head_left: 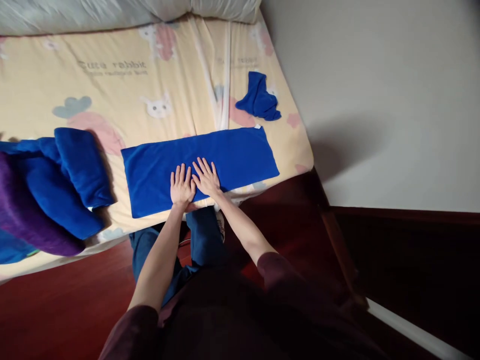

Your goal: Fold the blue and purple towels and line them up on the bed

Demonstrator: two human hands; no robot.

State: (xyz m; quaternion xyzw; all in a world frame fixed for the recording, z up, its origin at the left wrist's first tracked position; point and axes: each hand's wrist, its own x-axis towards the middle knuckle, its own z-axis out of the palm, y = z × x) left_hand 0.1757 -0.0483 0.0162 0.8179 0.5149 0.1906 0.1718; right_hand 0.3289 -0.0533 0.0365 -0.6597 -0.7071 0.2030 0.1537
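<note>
A blue towel [240,155] lies spread out flat as a long rectangle along the near edge of the bed. Resting flat on its near middle part is my left hand [182,186], with the fingers stretched out. Close beside it, my right hand [206,177] also lies flat on the cloth, fingers spread and pointing away from me. The two hands nearly touch at the thumbs. A small white tag [258,127] shows at the towel's far right corner. Neither hand grips anything.
To the left lie folded blue towels [80,167] and a purple towel [33,210]. A crumpled blue cloth [258,97] sits at the far right of the patterned bed sheet [123,100]. A grey-white quilt [112,14] runs along the back; a wall [386,100] stands right.
</note>
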